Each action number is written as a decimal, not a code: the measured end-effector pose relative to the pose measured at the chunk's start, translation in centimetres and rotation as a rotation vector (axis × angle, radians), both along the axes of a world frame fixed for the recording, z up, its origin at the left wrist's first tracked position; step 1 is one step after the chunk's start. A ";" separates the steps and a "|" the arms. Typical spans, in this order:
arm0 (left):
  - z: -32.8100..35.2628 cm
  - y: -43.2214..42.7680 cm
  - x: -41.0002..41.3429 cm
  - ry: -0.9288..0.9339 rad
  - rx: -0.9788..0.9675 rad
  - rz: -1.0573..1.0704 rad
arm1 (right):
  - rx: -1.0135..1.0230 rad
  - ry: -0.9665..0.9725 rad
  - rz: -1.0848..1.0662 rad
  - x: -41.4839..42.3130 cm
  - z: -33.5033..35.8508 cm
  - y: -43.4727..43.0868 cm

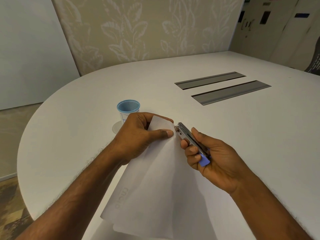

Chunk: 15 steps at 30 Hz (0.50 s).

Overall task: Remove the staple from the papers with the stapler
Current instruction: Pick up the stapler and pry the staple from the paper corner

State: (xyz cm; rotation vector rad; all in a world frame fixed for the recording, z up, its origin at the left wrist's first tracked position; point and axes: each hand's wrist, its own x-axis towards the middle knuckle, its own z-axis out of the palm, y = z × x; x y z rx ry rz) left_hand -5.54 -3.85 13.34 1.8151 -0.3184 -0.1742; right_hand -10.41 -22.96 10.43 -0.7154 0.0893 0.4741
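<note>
Papers [155, 179] (faint lettering, perhaps "mola")

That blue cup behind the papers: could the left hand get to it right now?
Probably not at once. The left hand is pinching the papers at their corner, so it would have to let go first. The blue cup stands just beyond its knuckles, nothing between.

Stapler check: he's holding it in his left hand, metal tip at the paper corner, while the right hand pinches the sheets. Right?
Hands are swapped. The head view shows the stapler in the right hand, its metal tip at the corner of the papers, which the left hand pinches.
</note>
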 end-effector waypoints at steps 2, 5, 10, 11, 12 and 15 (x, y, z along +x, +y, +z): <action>-0.1 0.0 0.1 0.011 0.000 0.004 | 0.037 -0.010 -0.019 0.0 0.0 -0.1; -0.2 0.3 0.1 0.032 -0.013 0.013 | 0.044 -0.049 -0.126 -0.1 0.5 -0.6; -0.3 0.5 0.4 0.057 -0.071 0.040 | -0.697 -0.409 -0.429 -1.4 0.9 0.0; -0.3 0.5 0.4 0.062 -0.082 0.045 | -0.803 -0.501 -0.492 -1.6 0.7 0.4; -0.3 0.5 0.5 0.070 -0.093 0.050 | -0.879 -0.570 -0.538 -1.6 0.3 0.6; -0.3 0.5 0.5 0.080 -0.116 0.061 | -1.019 -0.665 -0.581 -1.6 -0.7 0.7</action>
